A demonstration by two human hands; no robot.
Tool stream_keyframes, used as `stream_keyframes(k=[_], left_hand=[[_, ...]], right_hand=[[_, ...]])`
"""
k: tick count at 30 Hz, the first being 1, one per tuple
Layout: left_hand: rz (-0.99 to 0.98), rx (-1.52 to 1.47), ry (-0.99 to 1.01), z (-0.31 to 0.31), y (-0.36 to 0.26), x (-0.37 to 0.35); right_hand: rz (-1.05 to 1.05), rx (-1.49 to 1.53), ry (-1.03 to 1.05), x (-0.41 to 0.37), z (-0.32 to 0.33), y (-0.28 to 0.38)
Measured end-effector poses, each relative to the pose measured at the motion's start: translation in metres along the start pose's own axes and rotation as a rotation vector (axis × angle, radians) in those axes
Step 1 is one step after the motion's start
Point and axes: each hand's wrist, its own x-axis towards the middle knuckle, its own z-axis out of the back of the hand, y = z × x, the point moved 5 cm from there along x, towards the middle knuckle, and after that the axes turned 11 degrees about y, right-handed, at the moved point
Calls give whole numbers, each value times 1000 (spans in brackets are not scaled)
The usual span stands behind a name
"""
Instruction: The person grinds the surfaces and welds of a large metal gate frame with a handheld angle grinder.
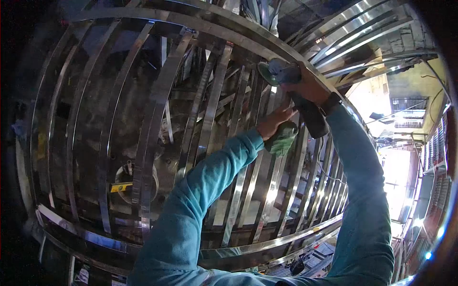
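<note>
Many shiny metal slats (162,90) span the frame; toward the left, a yellow spirit level (121,187) shows through a gap beyond them. Further right, the left sleeve (205,181) hides some slats. The left hand (274,123) is against what may be a green cloth (282,140), but whether its fingers close on it I cannot tell. The right hand (312,86) grasps an angle grinder (311,118) in front of the slats, near the curved upper rail (191,21). Metal tubes (362,38) crowd the upper right.
</note>
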Motion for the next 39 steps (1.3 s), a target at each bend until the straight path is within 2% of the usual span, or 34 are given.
stream_keyframes(k=[4,7,10,11,13,15,16,18,19,22,24,26,28,30,35,38,39], left_hand=[[-11,13,-21,12,3,4],[-57,127,-86,14,-4,-2],[-51,55,-102,3,-18,-7],[-80,50,-154,-2,-25,-10],[-117,47,-203,-1,-28,-11],[-169,19,-166,8,-30,-11],[-172,27,-168,14,-29,-11],[-230,106,-151,20,-29,-11],[-256,135,-156,23,-30,-11],[-382,60,-182,30,-34,-15],[-393,113,-224,39,-39,-19],[-505,45,-228,35,-56,-22],[-497,59,-243,38,-58,-21],[-475,67,-281,50,-51,-22],[-470,-24,-347,76,-30,-23],[-466,-32,-364,42,-48,-23],[-472,33,-440,29,-58,-27]], right_hand=[[-34,68,3,4,-4,-4],[47,117,-61,7,-3,7],[-56,43,-46,14,-3,0],[13,36,-48,29,-6,-17],[87,22,-49,35,-4,-7],[-36,-27,19,37,0,0],[-27,-26,18,36,1,8],[46,192,101,36,0,27],[53,189,103,37,3,36],[44,158,156,44,8,64],[153,98,156,50,7,87],[117,-1,137,79,-1,73],[77,-105,119,90,-5,75],[161,-263,43,94,-7,85],[144,-257,52,89,-12,91],[191,-258,44,92,-16,75],[201,-269,48,90,-15,78]])
